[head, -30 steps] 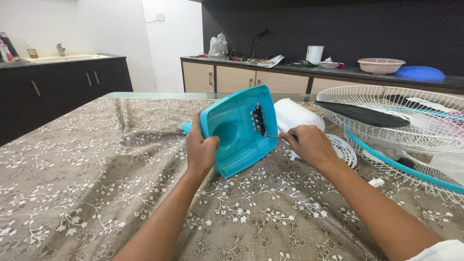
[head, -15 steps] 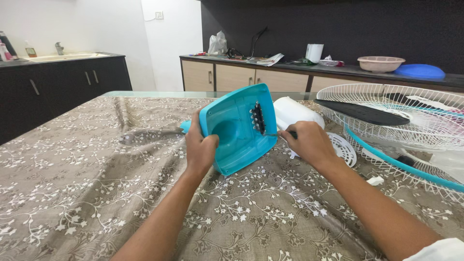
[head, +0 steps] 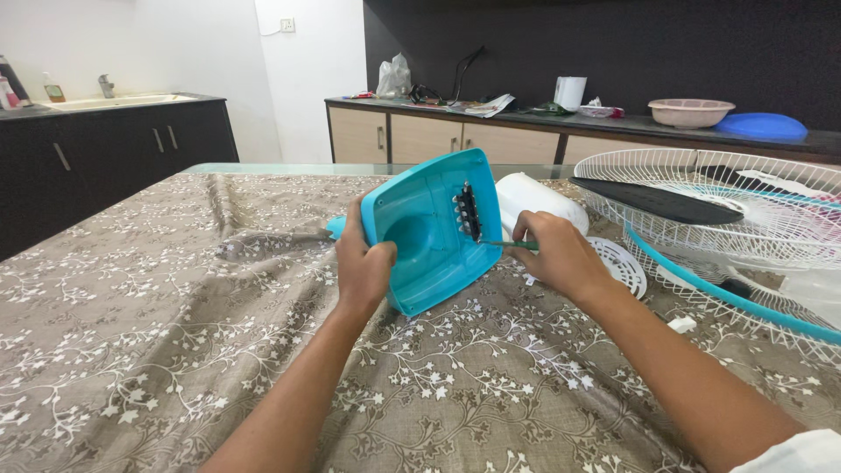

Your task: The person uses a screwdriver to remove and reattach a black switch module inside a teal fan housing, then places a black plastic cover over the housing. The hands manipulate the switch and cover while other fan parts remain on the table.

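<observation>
From the head camera, a turquoise plastic fan housing [head: 434,229] stands tilted on its lower edge near the middle of the tabletop [head: 158,333], which is covered with a brown flowered cloth. Its hollow inner side faces the camera, with a dark switch block [head: 467,210] set upright near its right edge. The left hand [head: 363,263] is clamped on the housing's left rim, thumb inside the hollow and fingers wrapped behind. The right hand [head: 556,254] is closed around a thin green-handled screwdriver [head: 508,245], whose tip points at the foot of the switch block.

The housing looks like a thin moulded shell: light, stiff, smooth enough to slip, and likely to flex or crack if squeezed hard at a corner. The rim, where the left hand grips it, seems the sound place to hold, since it is thickest there and keeps clear of the switch block. With only one edge resting on soft cloth, it would probably skid under the tool's push unless braced.

Just behind the housing lies a white rounded motor cover [head: 539,197]. Toward the right edge of the tabletop rest a white wire fan guard [head: 753,219], a black fan blade [head: 657,201] and a turquoise ring [head: 718,293].
</observation>
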